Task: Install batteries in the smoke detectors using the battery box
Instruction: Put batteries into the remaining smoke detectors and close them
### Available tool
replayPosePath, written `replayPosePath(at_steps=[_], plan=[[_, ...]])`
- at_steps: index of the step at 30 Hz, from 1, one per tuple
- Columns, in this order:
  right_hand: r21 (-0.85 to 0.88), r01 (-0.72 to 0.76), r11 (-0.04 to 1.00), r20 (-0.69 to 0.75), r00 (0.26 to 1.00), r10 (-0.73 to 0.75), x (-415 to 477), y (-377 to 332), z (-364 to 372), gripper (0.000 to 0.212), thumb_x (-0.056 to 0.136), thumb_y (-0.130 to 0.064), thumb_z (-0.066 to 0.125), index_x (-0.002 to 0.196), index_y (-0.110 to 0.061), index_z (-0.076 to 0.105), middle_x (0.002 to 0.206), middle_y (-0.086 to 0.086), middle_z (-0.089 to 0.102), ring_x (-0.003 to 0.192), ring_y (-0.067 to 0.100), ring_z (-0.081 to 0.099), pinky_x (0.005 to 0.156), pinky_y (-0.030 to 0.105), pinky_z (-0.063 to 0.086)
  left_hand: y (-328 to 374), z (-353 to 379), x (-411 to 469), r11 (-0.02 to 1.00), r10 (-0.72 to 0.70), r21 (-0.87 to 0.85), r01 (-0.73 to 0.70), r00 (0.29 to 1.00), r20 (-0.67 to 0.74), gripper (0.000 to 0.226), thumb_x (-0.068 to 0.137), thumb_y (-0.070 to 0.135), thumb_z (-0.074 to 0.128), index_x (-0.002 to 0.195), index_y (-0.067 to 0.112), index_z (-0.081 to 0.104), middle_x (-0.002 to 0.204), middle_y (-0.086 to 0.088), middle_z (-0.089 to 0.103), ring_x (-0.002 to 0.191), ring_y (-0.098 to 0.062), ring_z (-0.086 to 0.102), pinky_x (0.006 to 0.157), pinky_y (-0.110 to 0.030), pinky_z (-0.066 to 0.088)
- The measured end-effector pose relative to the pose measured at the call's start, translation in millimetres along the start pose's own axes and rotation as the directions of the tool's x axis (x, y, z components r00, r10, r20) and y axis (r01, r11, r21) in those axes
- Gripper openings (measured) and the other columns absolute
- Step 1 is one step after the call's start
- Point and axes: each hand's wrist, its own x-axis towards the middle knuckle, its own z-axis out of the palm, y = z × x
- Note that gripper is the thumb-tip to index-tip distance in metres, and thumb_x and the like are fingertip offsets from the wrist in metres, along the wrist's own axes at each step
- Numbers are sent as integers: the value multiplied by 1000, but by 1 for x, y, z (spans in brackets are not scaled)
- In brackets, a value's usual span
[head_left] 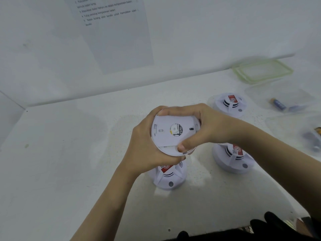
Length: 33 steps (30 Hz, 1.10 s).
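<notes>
A white smoke detector (171,136) is held up in the centre of the frame, its flat back turned to the camera, with a round printed label in the middle of that back. The left hand (144,143) wraps round its left rim and underside, fingers curled beneath. The right hand (206,126) grasps the right rim, fingers over the top edge and the thumb (185,146) pressed on the lower edge, where a seam shows.

Three more detectors stand face up on the white table (69,171): one (169,178) just below the held one and partly hidden by the left hand, one (232,159) under the right forearm at centre right, and one (229,103) further up and to the right. Each bears a red label.

The clear battery box (298,96) sits open at the right of the frame, with a blue and gold battery (278,104) lying in it. Its green-rimmed lid (262,71) lies just above it (flat on the table, near the wall). More batteries (314,138), blurred, lie at the right edge.

A printed sheet (114,40) hangs on the wall at upper centre.
</notes>
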Motion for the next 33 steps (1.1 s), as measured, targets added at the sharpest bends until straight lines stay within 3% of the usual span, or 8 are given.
replayPosePath(at_steps=[14,19,22,24,26,29,33], plan=[[-85,-8,996,85,996,15,0,-7,-8,70,65,0,78,128,-21,57,119,-8,62,107,25,62,82,60,52,0,4,1,1000,9,-10,-9,1000,5,81,44,11,88,113,37,54,108,15,65,102,-7,64,80,-15,50],[-120,18,993,122,993,-4,-1,-10,-8,68,71,7,76,132,-11,51,129,2,56,114,15,57,87,26,48,0,2,1,1000,-20,4,20,999,37,83,44,10,89,115,35,53,109,17,64,103,-4,63,78,-11,48],[-233,50,971,59,998,-37,-3,-11,-10,74,68,-8,82,132,-23,49,127,-12,53,119,5,51,90,17,44,3,-2,4,999,-40,2,40,997,65,83,44,19,89,117,33,51,111,20,62,105,-2,62,78,-11,49],[-420,59,906,-16,997,-73,-7,-15,-14,76,66,-21,86,130,-39,48,124,-24,46,120,-7,41,88,7,40,3,-5,5,999,-43,17,42,996,74,83,46,30,84,120,36,49,115,22,60,109,-3,60,80,-14,50],[-622,31,782,-83,991,-105,-12,-21,-16,76,64,-36,85,129,-50,46,126,-22,37,121,-6,35,92,10,37,4,-6,5,997,-57,57,52,995,79,85,48,34,82,122,42,43,118,27,55,110,1,58,80,-12,49],[-817,32,575,-86,981,-176,-16,-24,-14,75,66,-40,80,133,-44,45,123,-17,34,114,2,34,92,13,29,2,-5,5,991,-94,99,84,991,96,86,51,22,85,121,45,39,116,30,53,105,5,57,75,-9,48],[-864,25,503,-80,979,-187,-17,-20,-10,75,69,-35,79,136,-36,45,121,-14,35,110,1,33,85,5,29,-1,-2,6,986,-123,127,108,985,118,88,55,11,89,117,48,40,113,29,54,100,6,58,72,-9,48]])
